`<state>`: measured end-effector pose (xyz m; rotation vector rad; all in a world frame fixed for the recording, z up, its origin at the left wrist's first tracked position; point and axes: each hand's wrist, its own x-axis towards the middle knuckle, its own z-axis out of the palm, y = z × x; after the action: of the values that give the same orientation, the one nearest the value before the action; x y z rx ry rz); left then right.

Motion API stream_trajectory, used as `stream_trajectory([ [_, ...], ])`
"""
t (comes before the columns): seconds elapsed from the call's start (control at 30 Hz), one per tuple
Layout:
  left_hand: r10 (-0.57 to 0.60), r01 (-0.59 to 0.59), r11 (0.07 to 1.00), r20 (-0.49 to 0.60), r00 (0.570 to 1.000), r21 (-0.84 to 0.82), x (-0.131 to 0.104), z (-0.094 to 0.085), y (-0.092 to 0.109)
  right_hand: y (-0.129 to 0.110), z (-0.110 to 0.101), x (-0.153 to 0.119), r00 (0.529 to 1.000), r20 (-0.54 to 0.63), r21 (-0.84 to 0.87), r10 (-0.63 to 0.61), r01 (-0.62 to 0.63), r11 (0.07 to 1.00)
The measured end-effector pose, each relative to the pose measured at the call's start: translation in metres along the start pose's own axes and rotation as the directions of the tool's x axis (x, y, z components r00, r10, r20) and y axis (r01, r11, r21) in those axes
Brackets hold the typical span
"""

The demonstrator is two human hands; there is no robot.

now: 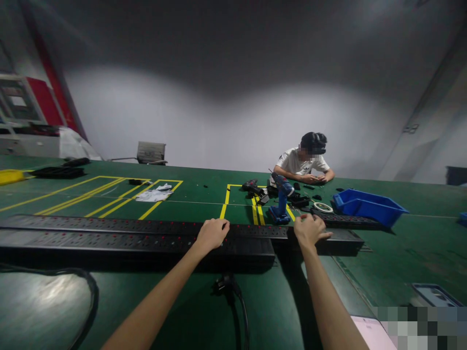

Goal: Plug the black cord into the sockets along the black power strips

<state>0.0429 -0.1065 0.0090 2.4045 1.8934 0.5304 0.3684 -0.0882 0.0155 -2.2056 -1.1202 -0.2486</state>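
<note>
Green worktop [197, 316] under a grey wall; two long black socket strips [248, 248] lie across it before me, one behind the other. My left hand [212, 233] curls loosely over them and my right [310, 228] is half-bent near the rear strip's [259, 231] right end; whether either grips, I cannot tell. Step seems to be positioning the strips, so the next move probably calls for steady, level control from both hands.

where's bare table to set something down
Bare tabletop: right of the blue bin and, mostly, between the white papers and the yellow outline by the blue drill. Crowded: drill to bin, black parts, white coil; and along the black power strips.
</note>
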Motion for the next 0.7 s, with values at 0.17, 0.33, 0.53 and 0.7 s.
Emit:
stream_trajectory([
  [0.17, 0.012, -0.012, 1.000, -0.001, 1.000, -0.001, 0.000, 0.000, -0.001, 0.024, -0.002, 0.000, 0.900, -0.256, 0.154, 0.352, -0.321, 0.934],
  [0.33, 0.021, -0.021, 1.000, 0.000, 1.000, 0.006, 0.000, 0.000, -0.001, 0.049, 0.016, 0.002, 0.811, -0.230, 0.259, 0.537, -0.481, 0.837],
  [0.53, 0.022, -0.022, 1.000, 0.003, 1.000, 0.020, 0.001, 0.001, -0.003, 0.055, 0.016, 0.024, 0.792, -0.152, 0.305, 0.591, -0.531, 0.790],
  [0.7, 0.031, -0.031, 0.999, 0.010, 0.999, 0.015, 0.000, -0.001, -0.002, 0.069, -0.002, 0.055, 0.687, -0.106, 0.385, 0.719, -0.639, 0.666],
])
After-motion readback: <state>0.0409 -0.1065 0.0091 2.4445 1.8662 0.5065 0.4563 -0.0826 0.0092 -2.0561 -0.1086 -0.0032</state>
